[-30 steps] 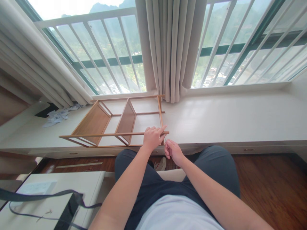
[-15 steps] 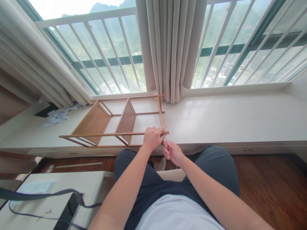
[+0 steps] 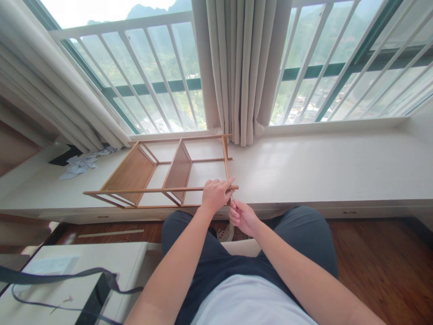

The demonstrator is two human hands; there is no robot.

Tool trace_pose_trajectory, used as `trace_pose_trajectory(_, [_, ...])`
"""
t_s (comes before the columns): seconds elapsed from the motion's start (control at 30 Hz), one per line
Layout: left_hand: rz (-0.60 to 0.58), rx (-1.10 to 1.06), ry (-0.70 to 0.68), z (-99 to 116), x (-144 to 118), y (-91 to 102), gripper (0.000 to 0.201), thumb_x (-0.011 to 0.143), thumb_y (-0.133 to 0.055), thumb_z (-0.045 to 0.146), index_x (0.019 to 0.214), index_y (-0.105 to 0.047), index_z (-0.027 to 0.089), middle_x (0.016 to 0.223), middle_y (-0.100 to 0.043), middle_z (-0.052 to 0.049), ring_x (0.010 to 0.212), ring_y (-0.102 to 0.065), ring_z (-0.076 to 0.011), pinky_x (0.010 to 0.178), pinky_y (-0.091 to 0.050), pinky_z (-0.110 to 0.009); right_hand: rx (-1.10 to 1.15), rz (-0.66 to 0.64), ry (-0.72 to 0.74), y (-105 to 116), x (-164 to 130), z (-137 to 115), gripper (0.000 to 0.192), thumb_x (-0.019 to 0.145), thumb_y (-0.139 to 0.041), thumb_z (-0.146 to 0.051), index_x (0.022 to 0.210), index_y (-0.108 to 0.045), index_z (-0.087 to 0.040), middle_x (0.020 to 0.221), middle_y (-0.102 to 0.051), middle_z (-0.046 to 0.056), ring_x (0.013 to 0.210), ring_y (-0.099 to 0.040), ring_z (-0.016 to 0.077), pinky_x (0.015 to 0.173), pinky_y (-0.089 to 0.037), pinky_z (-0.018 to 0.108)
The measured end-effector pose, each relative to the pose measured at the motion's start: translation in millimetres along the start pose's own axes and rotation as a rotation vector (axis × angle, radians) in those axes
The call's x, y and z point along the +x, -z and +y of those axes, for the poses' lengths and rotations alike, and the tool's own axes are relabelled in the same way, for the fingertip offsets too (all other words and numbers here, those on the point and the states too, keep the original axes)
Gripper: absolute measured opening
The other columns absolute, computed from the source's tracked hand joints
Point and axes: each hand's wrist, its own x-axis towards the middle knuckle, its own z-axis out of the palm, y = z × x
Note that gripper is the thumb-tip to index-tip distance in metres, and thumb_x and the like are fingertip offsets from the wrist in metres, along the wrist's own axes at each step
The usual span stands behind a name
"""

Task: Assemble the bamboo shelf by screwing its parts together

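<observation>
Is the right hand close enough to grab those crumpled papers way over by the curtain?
Probably not from there. The right hand is at the near right corner of the wooden rack, and the papers lie far beyond the rack's other end, with the left hand between.

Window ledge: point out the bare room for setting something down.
The window ledge lies bare from the curtain rightward. Crowded left: the wooden rack, scattered papers, and both hands, left hand and right hand, at the rack's corner.
</observation>
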Motion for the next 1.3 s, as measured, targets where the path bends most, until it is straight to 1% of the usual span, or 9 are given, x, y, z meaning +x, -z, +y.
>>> trace_pose_trajectory(0.2, [0.005, -0.002, -0.001, 0.7, 0.0, 0.8, 0.049, 0.094, -0.061, 0.042, 0.142, -0.057, 0.033, 0.097, -0.077, -0.003, 0.09, -0.064, -0.0246, 0.083, -0.038, -0.039, 0.047, 0.006, -0.012, -6.3, -2.7, -1.6, 0.035, 0.087, -0.068, -0.043, 0.075, -0.042, -0.022, 0.048, -0.038, -0.009, 0.04, -0.028, 0.0073, 0.04, -0.017, 0.021])
trace_pose_trajectory(0.47, [-0.009, -0.001, 0.004, -0.1, 0.4, 1.4, 0.05, 0.093, -0.061, 0.038, 0.143, -0.057, 0.033, 0.096, -0.077, -0.004, 0.091, -0.063, -0.0244, 0.083, -0.038, -0.04, 0.032, 0.069, 0.023, -27.2, -10.7, -5.7, 0.033, 0.088, -0.068, -0.043, 0.077, -0.045, -0.022, 0.047, -0.037, -0.01, 0.039, -0.026, 0.0066, 0.039, -0.017, 0.021])
trace_pose_trajectory(0.8, [-0.002, 0.002, 0.007, -1.1, 0.2, -1.9, 0.051, 0.093, -0.062, 0.04, 0.143, -0.057, 0.033, 0.095, -0.077, -0.004, 0.091, -0.063, -0.0253, 0.083, -0.038, -0.04, -0.017, 0.271, 0.007, -46.1, -11.0, -9.7, 0.03, 0.089, -0.064, -0.041, 0.077, -0.044, -0.022, 0.045, -0.036, -0.011, 0.037, -0.025, 0.0065, 0.038, -0.017, 0.019])
trace_pose_trajectory(0.9, [-0.001, 0.006, 0.002, -0.8, 0.2, -0.8, 0.05, 0.093, -0.061, 0.04, 0.143, -0.057, 0.032, 0.096, -0.077, -0.004, 0.091, -0.063, -0.0257, 0.082, -0.037, -0.04, -0.057, 0.304, 0.028, -53.1, -11.7, -16.8, 0.032, 0.089, -0.064, -0.045, 0.077, -0.044, -0.023, 0.043, -0.035, -0.011, 0.036, -0.025, 0.0065, 0.037, -0.016, 0.019])
trace_pose_trajectory(1.03, [-0.006, 0.007, -0.005, -1.0, 0.1, -0.7, 0.05, 0.093, -0.061, 0.038, 0.143, -0.057, 0.032, 0.096, -0.077, -0.004, 0.09, -0.063, -0.0251, 0.082, -0.037, -0.04, -0.119, 0.339, 0.115, -62.6, -9.2, -36.6, 0.032, 0.088, -0.063, -0.046, 0.076, -0.044, -0.023, 0.042, -0.037, -0.011, 0.035, -0.026, 0.006, 0.037, -0.017, 0.019])
trace_pose_trajectory(1.17, [0.0, 0.011, -0.005, -1.3, 0.1, -1.5, 0.05, 0.094, -0.06, 0.039, 0.143, -0.057, 0.031, 0.095, -0.077, -0.004, 0.089, -0.063, -0.0249, 0.081, -0.038, -0.041, -0.194, 0.337, 0.101, -64.6, -7.6, -50.2, 0.032, 0.087, -0.062, -0.045, 0.074, -0.043, -0.022, 0.042, -0.039, -0.01, 0.035, -0.027, 0.0058, 0.037, -0.017, 0.019])
trace_pose_trajectory(1.23, [0.001, 0.014, -0.005, -1.2, 0.2, -1.4, 0.05, 0.094, -0.06, 0.039, 0.143, -0.057, 0.031, 0.096, -0.077, -0.004, 0.089, -0.063, -0.0251, 0.081, -0.038, -0.041, -0.249, 0.311, 0.08, -61.2, -8.0, -48.0, 0.033, 0.085, -0.062, -0.047, 0.073, -0.043, -0.022, 0.042, -0.041, -0.009, 0.034, -0.028, 0.0062, 0.037, -0.018, 0.019])
trace_pose_trajectory(1.3, [-0.002, 0.012, -0.005, -1.0, 0.4, -0.8, 0.05, 0.094, -0.06, 0.038, 0.143, -0.057, 0.032, 0.097, -0.077, -0.004, 0.09, -0.063, -0.0251, 0.081, -0.038, -0.041, -0.311, 0.284, 0.074, -55.0, -8.0, -40.4, 0.034, 0.084, -0.061, -0.049, 0.072, -0.044, -0.023, 0.041, -0.042, -0.009, 0.034, -0.029, 0.0066, 0.036, -0.019, 0.02])
